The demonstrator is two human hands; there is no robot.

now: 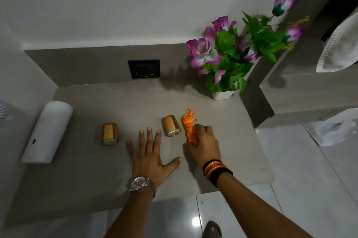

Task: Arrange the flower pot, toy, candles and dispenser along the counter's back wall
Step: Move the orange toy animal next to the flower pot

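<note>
Two hands show in our head view over a matte grey bench (96, 179) with a faint stone grain. Our left hand (150, 157) lies flat at the frame's centre, fingers spread wide, its grip apart and empty. Our right hand (203, 145) curls over the rear of an orange striped rubbery toy tiger (188, 121), its grip clamped on it just right of centre. Just left of the tiger stands one gold, brushed-metal candle cup (171, 125); a second gold candle cup (110, 134) stands left of centre, well apart from the first. At the frame's left edge we see a smooth white rounded dispenser (46, 133). A square white pot (222, 95) of glossy artificial purple flowers sits at upper right, against the back wall, beside a black socket plate (144, 68).
</note>
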